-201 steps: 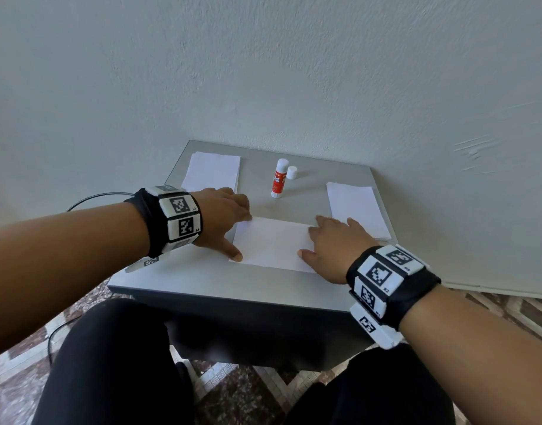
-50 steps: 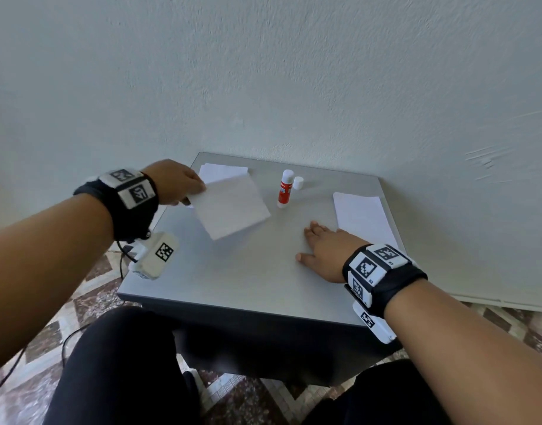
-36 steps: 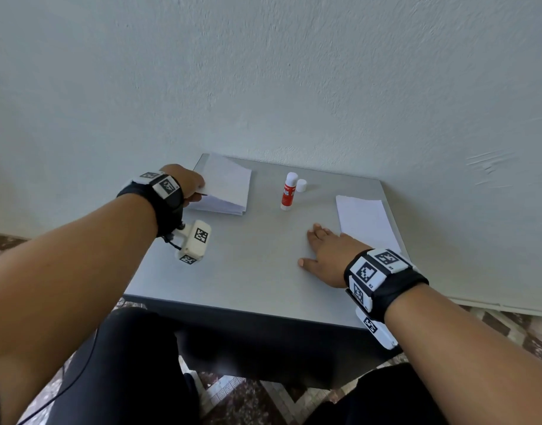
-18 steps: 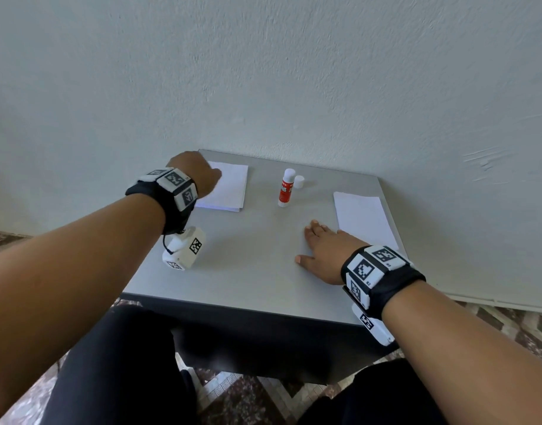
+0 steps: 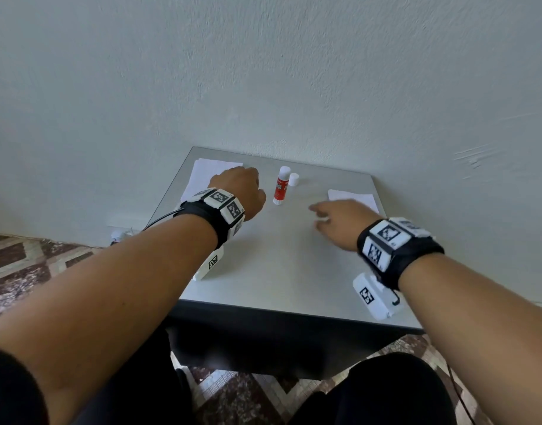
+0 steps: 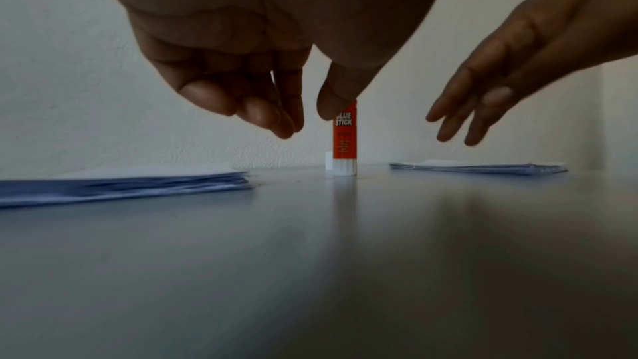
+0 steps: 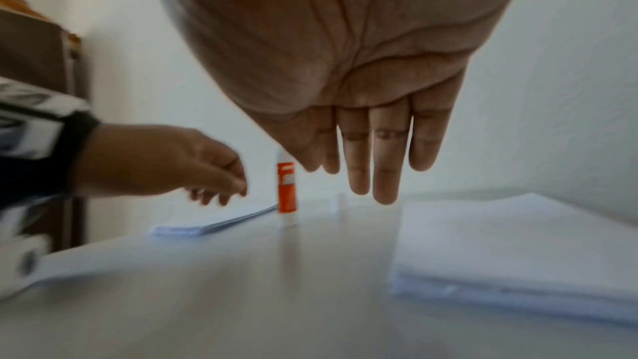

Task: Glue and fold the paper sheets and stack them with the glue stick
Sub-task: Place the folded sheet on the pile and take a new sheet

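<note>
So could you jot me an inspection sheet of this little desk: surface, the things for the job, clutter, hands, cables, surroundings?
Surface: grey table, bare in the middle.
Job's things: glue stick upright and uncapped, its cap beside it; folded paper stack far left; paper sheets far right.
Clutter: nothing seen.
Hands: left hand loosely curled, holding nothing, beside the folded stack; right hand with fingers straight, above the table near the sheets.
Cables: black cable from the left wristband.
Surroundings: pale plastered wall, patterned tile floor.
</note>
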